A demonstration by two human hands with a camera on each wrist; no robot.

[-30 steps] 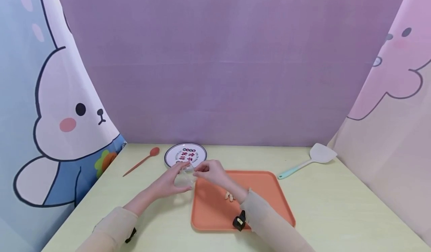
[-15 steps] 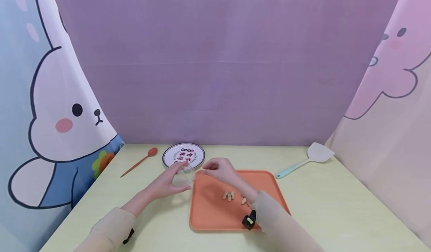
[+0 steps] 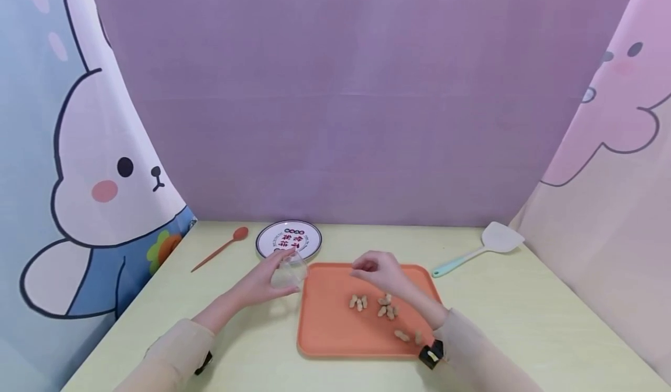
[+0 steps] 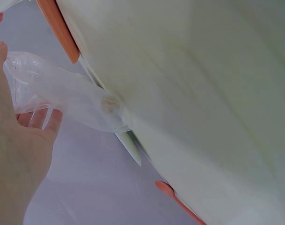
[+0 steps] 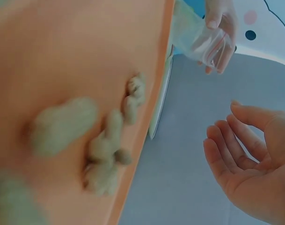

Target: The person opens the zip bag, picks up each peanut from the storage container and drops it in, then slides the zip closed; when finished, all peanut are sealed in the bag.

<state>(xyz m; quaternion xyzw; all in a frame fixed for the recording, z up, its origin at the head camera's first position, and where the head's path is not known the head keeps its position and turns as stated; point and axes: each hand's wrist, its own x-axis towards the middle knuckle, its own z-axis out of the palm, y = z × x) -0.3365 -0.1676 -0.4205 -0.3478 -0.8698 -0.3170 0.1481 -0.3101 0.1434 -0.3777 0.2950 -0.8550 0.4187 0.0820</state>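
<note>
My left hand (image 3: 262, 281) grips a clear plastic zip bag (image 4: 72, 96) near its mouth, and the bag hangs down beside the tray's left edge. A pale brown lump (image 4: 109, 104) shows through the plastic near the bottom of the bag. My right hand (image 3: 384, 272) is over the back of the orange tray (image 3: 330, 339). In the right wrist view its fingers (image 5: 217, 161) are loosely bent, with nothing between them. Several peanuts in their shells (image 3: 388, 309) lie on the tray in small groups, blurred close up in the right wrist view.
A white plate (image 3: 269, 240) with a dark rim and red lettering lies behind the bag. The red spoon (image 3: 220, 250) is at the back left. Off the tray's back right corner lies a spatula (image 3: 495, 240) with a mint handle. A purple cloth (image 3: 335, 118) hangs behind the table.
My right hand has left the bag's mouth and moved right over the tray, uncovering more peanuts. The left hand stays nearly in place with the bag.
</note>
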